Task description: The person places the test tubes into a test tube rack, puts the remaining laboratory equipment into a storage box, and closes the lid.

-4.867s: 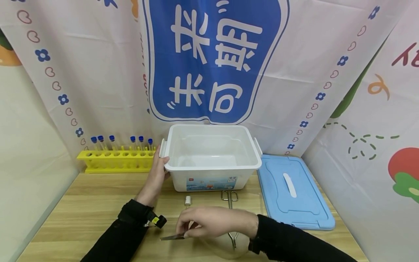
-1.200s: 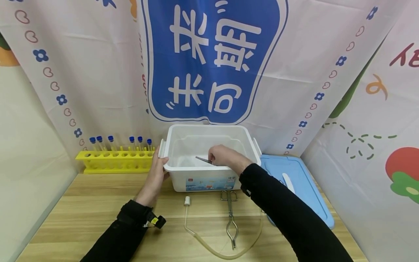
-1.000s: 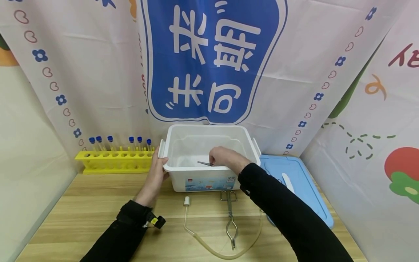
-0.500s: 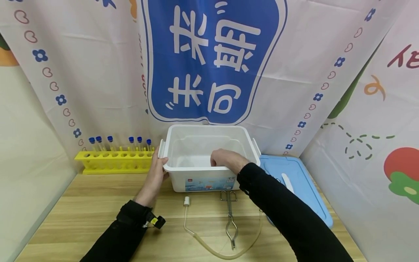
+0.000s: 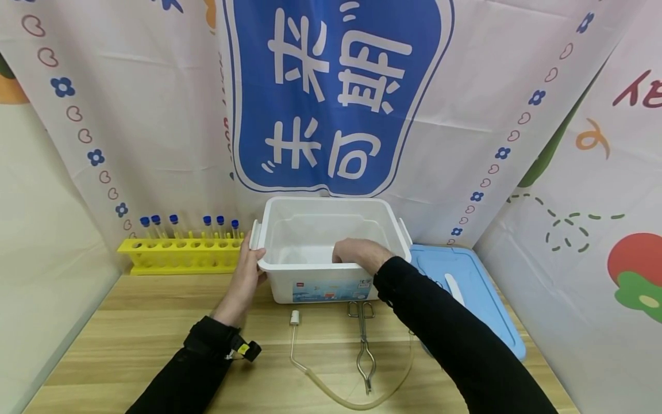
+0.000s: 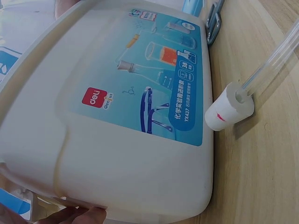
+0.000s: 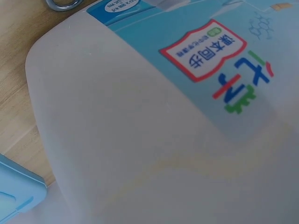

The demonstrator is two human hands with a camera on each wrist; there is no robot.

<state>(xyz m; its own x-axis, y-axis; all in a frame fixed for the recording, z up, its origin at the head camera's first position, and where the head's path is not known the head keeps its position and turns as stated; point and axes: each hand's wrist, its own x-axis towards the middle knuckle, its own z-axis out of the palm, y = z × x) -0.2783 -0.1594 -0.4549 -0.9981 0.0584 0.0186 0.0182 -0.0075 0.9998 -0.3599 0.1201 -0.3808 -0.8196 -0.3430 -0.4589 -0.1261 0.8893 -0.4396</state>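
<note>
A white plastic box [image 5: 281, 282] with a blue printed label stands at the back of the table. My left hand [image 5: 243, 282] grips its left handle, thumb at the rim; in the left wrist view the fingertips [image 6: 79, 215] curl at the box's edge. Inside the box, my right hand [image 5: 357, 253] reaches down over the front wall, which hides its fingertips and anything they hold. In front of the box lie metal crucible tongs [image 5: 364, 339]. Beside them a white stopper [image 5: 295, 318] sits on a bent glass tube joined to a curved rubber hose [image 5: 357, 406].
At the back left is a yellow rack [image 5: 181, 256] bearing several blue-capped test tubes [image 5: 174, 225]. The blue lid [image 5: 481, 299] with a white handle lies right of the box, partly under my right sleeve. A printed curtain [image 5: 170, 115] hangs close behind.
My right hand has gone from over the front of the table into the box with a slim dark metal tool, which has sunk out of sight behind the front wall. The left hand stays put.
</note>
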